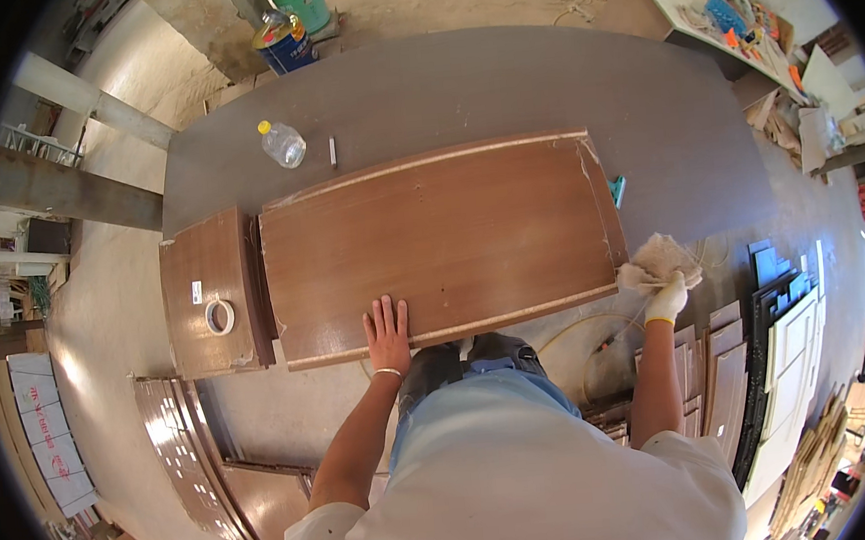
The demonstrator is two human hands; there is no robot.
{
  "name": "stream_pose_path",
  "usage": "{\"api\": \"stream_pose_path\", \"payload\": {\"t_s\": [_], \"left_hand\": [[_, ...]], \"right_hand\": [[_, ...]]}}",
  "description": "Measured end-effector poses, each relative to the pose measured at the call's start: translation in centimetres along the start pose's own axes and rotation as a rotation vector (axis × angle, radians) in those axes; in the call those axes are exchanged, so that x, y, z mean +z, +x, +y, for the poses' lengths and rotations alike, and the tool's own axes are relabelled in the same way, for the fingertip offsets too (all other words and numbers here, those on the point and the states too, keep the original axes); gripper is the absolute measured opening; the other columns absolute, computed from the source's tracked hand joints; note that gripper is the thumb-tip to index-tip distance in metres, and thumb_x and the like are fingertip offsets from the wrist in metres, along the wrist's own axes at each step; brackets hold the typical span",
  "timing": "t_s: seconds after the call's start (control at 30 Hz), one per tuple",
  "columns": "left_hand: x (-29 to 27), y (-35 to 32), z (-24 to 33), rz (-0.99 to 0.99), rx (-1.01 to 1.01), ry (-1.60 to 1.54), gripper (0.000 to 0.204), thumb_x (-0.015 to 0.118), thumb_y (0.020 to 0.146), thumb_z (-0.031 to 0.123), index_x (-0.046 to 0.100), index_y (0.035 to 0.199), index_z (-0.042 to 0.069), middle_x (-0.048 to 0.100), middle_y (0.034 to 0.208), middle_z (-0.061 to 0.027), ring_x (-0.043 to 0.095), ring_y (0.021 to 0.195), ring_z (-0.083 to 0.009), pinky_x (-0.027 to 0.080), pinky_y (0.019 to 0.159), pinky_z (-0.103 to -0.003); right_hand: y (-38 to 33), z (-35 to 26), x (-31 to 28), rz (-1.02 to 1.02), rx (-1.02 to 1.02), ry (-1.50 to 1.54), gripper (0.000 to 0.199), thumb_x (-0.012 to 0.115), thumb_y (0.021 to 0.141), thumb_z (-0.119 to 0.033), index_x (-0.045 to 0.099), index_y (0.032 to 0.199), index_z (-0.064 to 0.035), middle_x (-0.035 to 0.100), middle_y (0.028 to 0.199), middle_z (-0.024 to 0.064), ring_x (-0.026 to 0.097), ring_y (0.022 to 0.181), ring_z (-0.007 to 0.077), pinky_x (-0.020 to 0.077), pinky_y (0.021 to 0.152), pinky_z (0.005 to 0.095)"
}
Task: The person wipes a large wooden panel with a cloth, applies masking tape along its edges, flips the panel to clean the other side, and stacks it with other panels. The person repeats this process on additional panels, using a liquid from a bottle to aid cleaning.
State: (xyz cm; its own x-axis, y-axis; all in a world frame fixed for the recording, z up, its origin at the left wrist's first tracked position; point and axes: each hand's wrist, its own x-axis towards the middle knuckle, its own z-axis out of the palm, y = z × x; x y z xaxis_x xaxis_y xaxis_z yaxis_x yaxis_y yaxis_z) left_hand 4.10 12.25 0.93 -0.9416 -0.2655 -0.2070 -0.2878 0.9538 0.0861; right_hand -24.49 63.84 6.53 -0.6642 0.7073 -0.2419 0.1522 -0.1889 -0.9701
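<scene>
A large brown wood panel (pixel 440 234) lies on the dark table, its pale edges facing up along the rim. My left hand (pixel 388 339), bare, rests flat on the panel near its front edge with the fingers stretched out. In a white glove, my right hand (pixel 666 301) grips a beige, fluffy rag (pixel 659 258) beside the panel's front right corner. To the left, close to the large panel, is a smaller stack of brown panels (pixel 202 271). A roll of tape (pixel 219 317) lies on that stack.
On the grey-brown table (pixel 499 80) stand a clear bottle (pixel 286 146) with a yellow cap and a small white stick (pixel 333 153). A teal tool (pixel 618 190) touches the panel's right side. Boards (pixel 731 375) lean at the lower right; a hose (pixel 582 335) crosses the floor.
</scene>
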Motion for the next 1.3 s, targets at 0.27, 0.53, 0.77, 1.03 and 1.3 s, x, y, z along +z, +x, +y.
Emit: {"api": "stream_pose_path", "payload": {"t_s": [0.27,0.53,0.77,1.03,1.3], "left_hand": [[-16.5,-0.9,-0.2,0.032,0.147,-0.037,0.075,0.066,0.081,0.003,0.048,0.154,0.005,0.045,0.161,-0.0229,0.039,0.152,-0.0427,0.028,0.126,-0.059],[-33.9,4.5,2.2,0.149,0.008,-0.04,0.018,0.068,0.087,0.009,0.065,0.105,0.011,0.074,0.094,-0.014,0.072,0.087,-0.0377,0.054,0.069,-0.053],[-37.5,6.2,3.6,0.1,-0.059,-0.124,0.017,0.073,0.088,0.019,0.065,0.099,0.011,0.071,0.078,-0.0128,0.071,0.079,-0.0388,0.052,0.068,-0.053],[-36.3,3.7,-4.7,0.261,-0.348,-0.344,0.032,0.075,0.091,0.045,0.079,0.098,0.015,0.075,0.09,-0.007,0.069,0.104,-0.0323,0.046,0.112,-0.048],[-28.1,-1.2,-18.4,1.031,-0.586,-1.882,0.054,0.059,0.103,0.051,0.077,0.112,0.001,0.077,0.112,-0.0126,0.069,0.107,-0.0279,0.051,0.099,-0.042]], "right_hand": [[6.6,-2.6,5.0,-0.135,-0.113,-0.484,0.034,0.063,0.095,-0.03,0.067,0.101,0.0028,0.067,0.087,0.0081,0.064,0.069,0.0218,0.0553,0.064,0.0376],[9.5,7.3,10.2,-1.204,0.367,-1.065,0.039,0.066,0.096,-0.033,0.069,0.114,0.0004,0.075,0.103,0.0145,0.069,0.09,0.0281,0.0562,0.076,0.0422],[17.2,-4.2,27.7,-0.946,0.2,0.223,0.04,0.058,0.103,-0.02,0.064,0.137,0.0003,0.069,0.127,0.0092,0.064,0.109,0.0242,0.0515,0.094,0.0388],[9.8,-5.6,38.9,-1.102,0.064,0.028,0.045,0.045,0.108,-0.021,0.06,0.14,0.0074,0.06,0.147,0.0194,0.056,0.137,0.0295,0.0391,0.121,0.0415],[11.5,2.4,38.9,-1.197,-0.06,-0.172,0.041,0.058,0.101,-0.029,0.066,0.132,-0.0025,0.071,0.125,0.0124,0.067,0.114,0.0322,0.0548,0.096,0.0418]]}}
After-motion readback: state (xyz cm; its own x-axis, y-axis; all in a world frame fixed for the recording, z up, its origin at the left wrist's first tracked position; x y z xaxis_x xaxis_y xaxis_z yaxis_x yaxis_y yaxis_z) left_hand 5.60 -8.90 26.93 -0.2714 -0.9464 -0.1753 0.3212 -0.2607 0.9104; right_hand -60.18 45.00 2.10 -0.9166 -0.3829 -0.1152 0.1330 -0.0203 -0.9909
